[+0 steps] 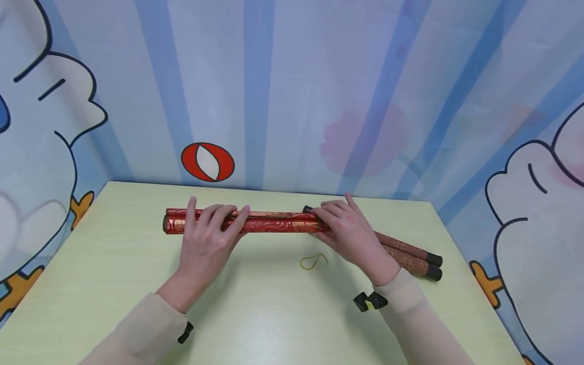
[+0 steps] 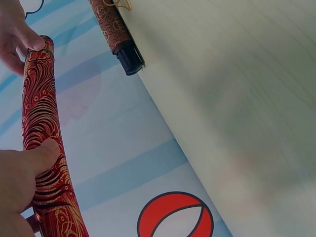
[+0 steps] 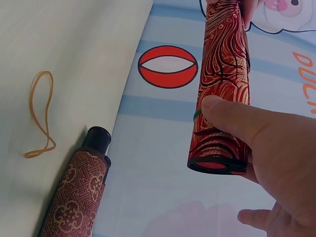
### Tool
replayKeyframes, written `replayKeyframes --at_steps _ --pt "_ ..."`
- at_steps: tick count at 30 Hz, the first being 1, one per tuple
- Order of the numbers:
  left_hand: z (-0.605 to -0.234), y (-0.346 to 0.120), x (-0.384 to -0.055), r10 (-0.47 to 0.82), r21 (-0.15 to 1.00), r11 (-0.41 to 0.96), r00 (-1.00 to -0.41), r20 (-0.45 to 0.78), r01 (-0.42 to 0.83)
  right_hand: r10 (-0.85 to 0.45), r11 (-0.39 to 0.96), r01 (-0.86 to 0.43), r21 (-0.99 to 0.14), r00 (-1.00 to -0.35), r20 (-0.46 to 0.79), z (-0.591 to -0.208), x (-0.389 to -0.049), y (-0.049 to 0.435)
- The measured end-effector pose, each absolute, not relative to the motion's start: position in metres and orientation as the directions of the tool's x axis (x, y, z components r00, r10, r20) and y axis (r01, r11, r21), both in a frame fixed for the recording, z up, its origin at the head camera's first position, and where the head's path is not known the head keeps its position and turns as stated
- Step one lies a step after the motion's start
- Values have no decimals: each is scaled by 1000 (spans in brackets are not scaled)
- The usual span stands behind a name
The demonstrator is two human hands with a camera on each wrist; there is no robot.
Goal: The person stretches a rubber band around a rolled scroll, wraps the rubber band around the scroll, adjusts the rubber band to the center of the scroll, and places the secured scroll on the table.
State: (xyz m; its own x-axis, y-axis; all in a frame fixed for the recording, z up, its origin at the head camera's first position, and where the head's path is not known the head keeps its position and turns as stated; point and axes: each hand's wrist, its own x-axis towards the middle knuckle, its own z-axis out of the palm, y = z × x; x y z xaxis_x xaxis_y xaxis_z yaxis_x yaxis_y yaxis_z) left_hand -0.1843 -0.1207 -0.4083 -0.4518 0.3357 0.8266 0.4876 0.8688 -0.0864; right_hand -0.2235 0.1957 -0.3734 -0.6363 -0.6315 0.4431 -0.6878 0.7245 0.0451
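Observation:
A long red roll [image 1: 274, 224] with gold and black swirls, like a rolled scroll, lies crosswise between the two hands. My left hand [image 1: 210, 235] grips it near its left end, with the thumb [image 2: 47, 153] across its side. At the other end my right hand [image 1: 356, 235] holds it, thumb [image 3: 222, 111] on the near face and fingers mostly hidden behind. A dark-rimmed end with red inside faces the right wrist view, close to a thin green band [image 3: 197, 114]. Both wrist views show the roll apart from the table.
Behind the right hand, a brown patterned double roll [image 1: 408, 256] with black end knobs rests on the pale table [image 1: 274, 314]. A thin yellow loop of cord [image 1: 310, 267] lies in front of it. A printed cloth backdrop [image 1: 292, 101] rises at the table's back edge.

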Motion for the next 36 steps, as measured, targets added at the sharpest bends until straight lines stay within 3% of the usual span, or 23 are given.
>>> replayKeyframes --at_steps 12,21,36 --pt "-403 -119 -186 333 -59 848 -441 833 527 -673 660 -750 39 -567 474 -368 -223 189" --pt "-399 -119 -186 334 -63 859 -463 821 508 -600 762 -642 89 -647 470 -365 -220 204" --pt "-398 -118 -182 325 -32 851 -477 816 525 -635 715 -692 102 -582 508 -368 -221 185"
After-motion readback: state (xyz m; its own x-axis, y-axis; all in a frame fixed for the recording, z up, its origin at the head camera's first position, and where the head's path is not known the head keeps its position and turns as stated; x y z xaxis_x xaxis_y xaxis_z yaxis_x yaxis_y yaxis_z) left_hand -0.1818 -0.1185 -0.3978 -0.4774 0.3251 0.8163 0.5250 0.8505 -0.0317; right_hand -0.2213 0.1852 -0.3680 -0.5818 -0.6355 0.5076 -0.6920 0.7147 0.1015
